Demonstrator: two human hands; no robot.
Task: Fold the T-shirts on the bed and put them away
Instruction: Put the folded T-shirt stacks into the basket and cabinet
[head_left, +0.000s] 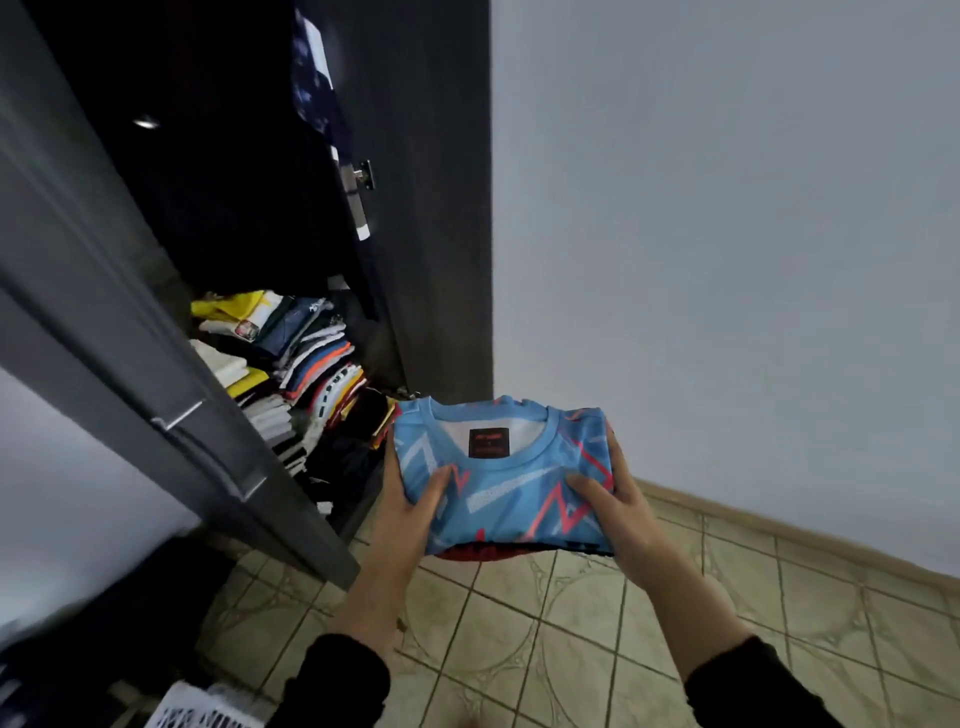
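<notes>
Pale grey wall (727, 234) across the right half, meeting a beige tiled floor (571, 623) along a tan skirting strip. Dark wardrobe (426, 208) on the left, its door (130, 338) swung open toward the camera, with metal handle fittings on the door edge. Inside, low down, leaning stacks of folded clothes (291, 374) in yellow, white, navy, orange and black; above them, a dark blue patterned garment (311, 83) hanging in shadow. White slotted basket (202, 709), only partly visible, at the bottom left edge.

Held in the air over the tiles, just in front of the wardrobe opening and near its stacks: a folded T-shirt (498, 473), sky blue with white bars and coral-red zigzag lines, round ribbed collar facing away from the camera, white mesh lining inside the neck with a small black label printed in red. Folded to a compact rectangle, front side up. Beneath it, edges of at least one more folded piece, red and black, peeking out at the near side.

Left hand (410, 499) clamped on the shirt's left edge, thumb on top, fingers hidden beneath. Right hand (608, 493) gripping the right edge likewise, thumb pressed on the printed fabric. Black sleeves at both wrists.
</notes>
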